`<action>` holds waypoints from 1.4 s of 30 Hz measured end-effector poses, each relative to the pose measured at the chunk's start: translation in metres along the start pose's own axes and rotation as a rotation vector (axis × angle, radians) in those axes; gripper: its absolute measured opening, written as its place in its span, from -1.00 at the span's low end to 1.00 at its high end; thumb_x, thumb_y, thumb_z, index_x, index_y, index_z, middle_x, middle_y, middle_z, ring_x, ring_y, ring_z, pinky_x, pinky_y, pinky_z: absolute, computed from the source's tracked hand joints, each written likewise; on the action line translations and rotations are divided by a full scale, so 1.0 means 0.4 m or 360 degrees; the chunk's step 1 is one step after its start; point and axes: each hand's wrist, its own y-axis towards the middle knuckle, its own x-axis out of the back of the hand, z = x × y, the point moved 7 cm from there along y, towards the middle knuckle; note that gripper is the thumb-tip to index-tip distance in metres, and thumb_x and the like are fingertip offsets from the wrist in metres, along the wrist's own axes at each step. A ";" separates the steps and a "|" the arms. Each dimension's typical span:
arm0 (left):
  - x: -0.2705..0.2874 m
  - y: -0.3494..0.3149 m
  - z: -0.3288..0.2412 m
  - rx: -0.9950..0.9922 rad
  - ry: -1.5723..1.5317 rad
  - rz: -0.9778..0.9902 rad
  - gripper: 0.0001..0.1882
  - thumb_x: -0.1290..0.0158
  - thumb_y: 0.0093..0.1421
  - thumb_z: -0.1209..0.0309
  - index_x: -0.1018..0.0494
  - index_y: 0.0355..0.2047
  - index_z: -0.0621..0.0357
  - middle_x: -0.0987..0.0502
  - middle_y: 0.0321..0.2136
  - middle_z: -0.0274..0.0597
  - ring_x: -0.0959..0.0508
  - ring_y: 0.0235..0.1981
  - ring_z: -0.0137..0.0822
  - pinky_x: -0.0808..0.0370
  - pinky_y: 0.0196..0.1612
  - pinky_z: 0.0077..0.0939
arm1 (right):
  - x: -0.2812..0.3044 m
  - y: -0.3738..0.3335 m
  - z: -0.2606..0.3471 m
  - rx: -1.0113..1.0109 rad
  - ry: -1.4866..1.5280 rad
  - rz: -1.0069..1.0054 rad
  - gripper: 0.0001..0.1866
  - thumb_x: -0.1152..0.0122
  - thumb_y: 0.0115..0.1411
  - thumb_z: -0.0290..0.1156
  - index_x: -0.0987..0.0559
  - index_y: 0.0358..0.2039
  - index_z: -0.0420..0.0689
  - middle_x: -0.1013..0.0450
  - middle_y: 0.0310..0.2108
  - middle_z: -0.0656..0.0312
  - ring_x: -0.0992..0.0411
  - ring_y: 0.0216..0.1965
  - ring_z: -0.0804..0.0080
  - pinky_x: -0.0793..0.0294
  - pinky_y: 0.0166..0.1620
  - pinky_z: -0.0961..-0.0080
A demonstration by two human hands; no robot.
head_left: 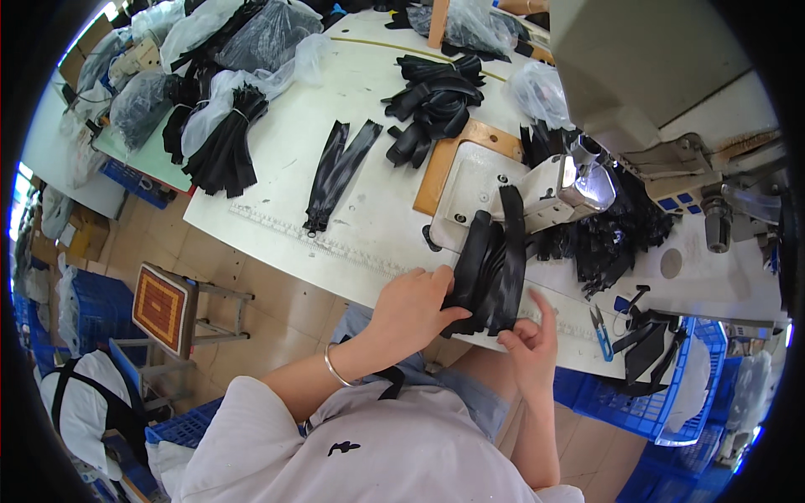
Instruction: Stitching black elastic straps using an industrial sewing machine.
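Note:
My left hand (417, 308) is closed around the left side of a bunch of black zipper strips (480, 272) at the table's front edge. The strips lie side by side and reach up to the sewing machine's bed. On the right side of the bunch, my right hand (532, 342) pinches the near end of one strip between thumb and a finger, its index finger raised apart. The machine's lit head (587, 186) stands just beyond. A folded black zipper (331, 180) with a metal pull lies on the table to the left.
Black strips lie in a coil (440, 96) behind the machine bed and in a tied bundle (231, 142) at the left. A dark heap (604, 230) sits beneath the machine arm. Blue thread snips (602, 334) rest at right, near a blue basket (700, 377). A stool (163, 310) stands left.

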 end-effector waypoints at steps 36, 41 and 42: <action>-0.003 0.072 -0.029 0.0586 -0.1728 0.0200 -0.73 -0.17 0.15 0.36 -0.50 -0.59 0.31 -0.49 -0.68 -0.27 -0.47 -0.70 -0.55 -0.43 -0.62 -0.72 | -0.076 0.088 0.095 -0.0237 0.0136 0.0446 -0.74 -0.18 0.21 -0.31 -0.56 -0.34 -0.30 -0.53 -0.51 0.16 -0.50 -0.50 0.55 -0.48 -0.40 0.67; -0.005 0.065 -0.026 0.0573 -0.1780 0.0157 -0.75 -0.16 0.16 0.36 -0.54 -0.54 0.33 -0.50 -0.67 -0.27 -0.49 -0.68 -0.53 -0.43 -0.62 -0.73 | -0.084 0.087 0.096 -0.0275 0.0148 0.0463 -0.72 -0.21 0.20 -0.28 -0.57 -0.36 -0.29 -0.52 -0.53 0.18 -0.48 -0.53 0.57 -0.47 -0.42 0.67; -0.007 0.064 -0.026 0.0574 -0.1776 0.0163 -0.75 -0.16 0.16 0.36 -0.54 -0.54 0.33 -0.50 -0.67 -0.27 -0.49 -0.68 -0.53 -0.43 -0.62 -0.73 | -0.084 0.087 0.093 -0.0305 0.0139 0.0486 -0.72 -0.22 0.19 -0.27 -0.57 -0.37 -0.29 -0.51 -0.54 0.19 -0.47 -0.53 0.58 -0.47 -0.43 0.68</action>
